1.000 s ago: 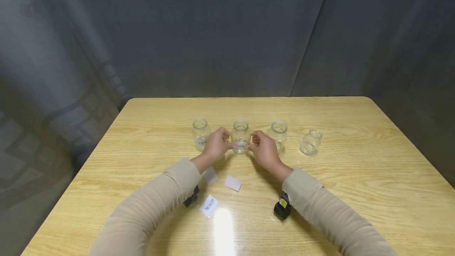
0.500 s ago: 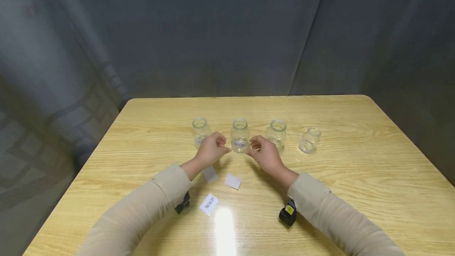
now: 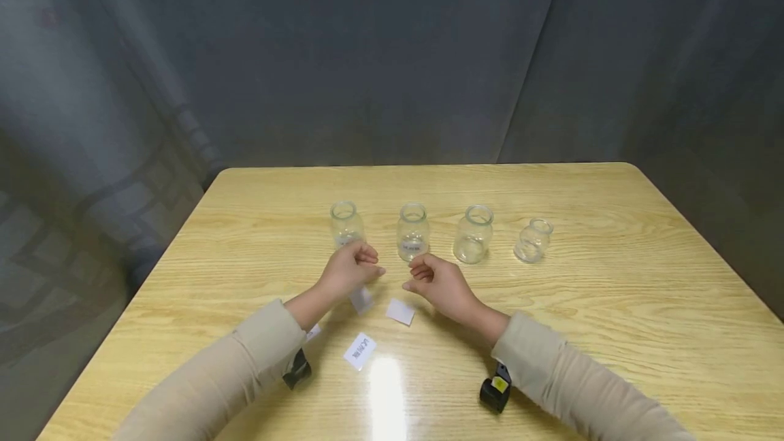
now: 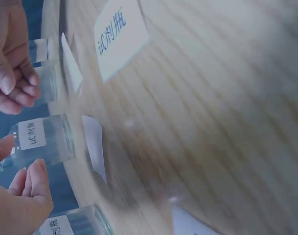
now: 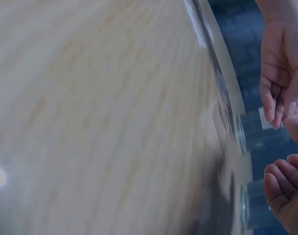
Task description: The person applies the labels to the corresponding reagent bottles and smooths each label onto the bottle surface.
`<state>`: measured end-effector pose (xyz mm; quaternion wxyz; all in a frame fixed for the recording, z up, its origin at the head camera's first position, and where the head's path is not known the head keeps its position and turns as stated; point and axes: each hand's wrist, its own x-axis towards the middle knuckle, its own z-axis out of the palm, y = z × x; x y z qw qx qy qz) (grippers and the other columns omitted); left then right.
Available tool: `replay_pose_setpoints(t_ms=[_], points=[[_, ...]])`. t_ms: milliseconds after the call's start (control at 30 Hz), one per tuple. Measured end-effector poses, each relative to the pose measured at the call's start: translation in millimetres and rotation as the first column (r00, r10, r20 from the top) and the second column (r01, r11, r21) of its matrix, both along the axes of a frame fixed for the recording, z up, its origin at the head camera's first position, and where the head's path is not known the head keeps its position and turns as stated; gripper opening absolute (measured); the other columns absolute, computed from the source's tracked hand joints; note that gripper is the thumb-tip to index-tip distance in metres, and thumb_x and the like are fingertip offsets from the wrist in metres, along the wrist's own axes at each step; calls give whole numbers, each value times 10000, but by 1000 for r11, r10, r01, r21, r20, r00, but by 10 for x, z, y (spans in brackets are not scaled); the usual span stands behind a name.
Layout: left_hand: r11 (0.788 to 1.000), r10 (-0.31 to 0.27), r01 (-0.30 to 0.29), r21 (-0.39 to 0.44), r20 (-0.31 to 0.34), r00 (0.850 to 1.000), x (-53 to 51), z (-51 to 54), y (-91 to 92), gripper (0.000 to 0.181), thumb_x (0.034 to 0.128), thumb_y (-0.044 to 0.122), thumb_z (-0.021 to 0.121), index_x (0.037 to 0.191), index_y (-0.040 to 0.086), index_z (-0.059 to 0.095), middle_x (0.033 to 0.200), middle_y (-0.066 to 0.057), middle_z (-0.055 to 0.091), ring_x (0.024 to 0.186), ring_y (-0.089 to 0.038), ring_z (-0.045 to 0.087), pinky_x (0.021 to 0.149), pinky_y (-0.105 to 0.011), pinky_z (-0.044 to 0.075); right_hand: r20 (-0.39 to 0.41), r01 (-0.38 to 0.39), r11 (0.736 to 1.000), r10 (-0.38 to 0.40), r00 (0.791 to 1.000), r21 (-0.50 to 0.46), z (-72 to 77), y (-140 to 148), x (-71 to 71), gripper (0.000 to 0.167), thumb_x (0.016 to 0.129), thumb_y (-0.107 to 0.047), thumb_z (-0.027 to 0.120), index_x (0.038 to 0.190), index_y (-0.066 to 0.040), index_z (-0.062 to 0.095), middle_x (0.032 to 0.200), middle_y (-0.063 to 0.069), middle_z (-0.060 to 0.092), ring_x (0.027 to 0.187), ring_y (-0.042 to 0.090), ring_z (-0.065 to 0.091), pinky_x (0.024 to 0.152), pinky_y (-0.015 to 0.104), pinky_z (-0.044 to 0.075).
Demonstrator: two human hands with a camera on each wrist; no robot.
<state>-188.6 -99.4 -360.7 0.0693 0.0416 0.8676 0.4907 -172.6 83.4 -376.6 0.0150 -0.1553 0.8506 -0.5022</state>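
Observation:
My left hand (image 3: 348, 271) hovers in front of the leftmost glass jar (image 3: 344, 218), fingers loosely bent around nothing. My right hand (image 3: 446, 288) sits just in front of the middle jars, also holding nothing, as the right wrist view confirms with its bare fingertips (image 5: 281, 178). Between the hands, behind them, a glass jar (image 3: 413, 226) bears a white label (image 4: 32, 133) printed with dark characters. The leftmost jar carries a similar label, partly hidden by my left hand. To the right, another glass jar (image 3: 473, 240) shows no label.
A smaller glass jar (image 3: 533, 242) ends the row at right. Paper labels lie nearer me: one printed label (image 3: 360, 351), a label with no visible print (image 3: 401, 312), another (image 3: 361, 299) beside my left hand, and one (image 3: 313, 333) partly under the left sleeve.
Both hands have drawn away from the labelled middle jar, where their fingertips touched its label, and moved back toward me. The left hand has also shifted left, uncovering more tabletop.

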Motion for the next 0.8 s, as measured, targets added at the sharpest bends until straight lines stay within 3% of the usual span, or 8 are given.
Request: replay_pose_setpoints(t_ms=[300,800], points=[[998,13,-16,54,50,999,156,-4,-157,238,740,68,655,944,15,543,939,-86,566,854,-188,525,729,-276,468,54,-134,991,133,990,8,-22,-94,130,277,749,-89,657,979,26,555,913,102,574,815,166,539,708,257,457],[996,-3,-7,91,112,994,465,-13,-323,213,722,-3,626,915,-9,538,887,-84,567,788,-164,528,692,-282,471,38,-314,949,313,949,20,-48,-255,204,263,734,-71,667,953,40,574,839,79,589,771,151,546,676,217,459]])
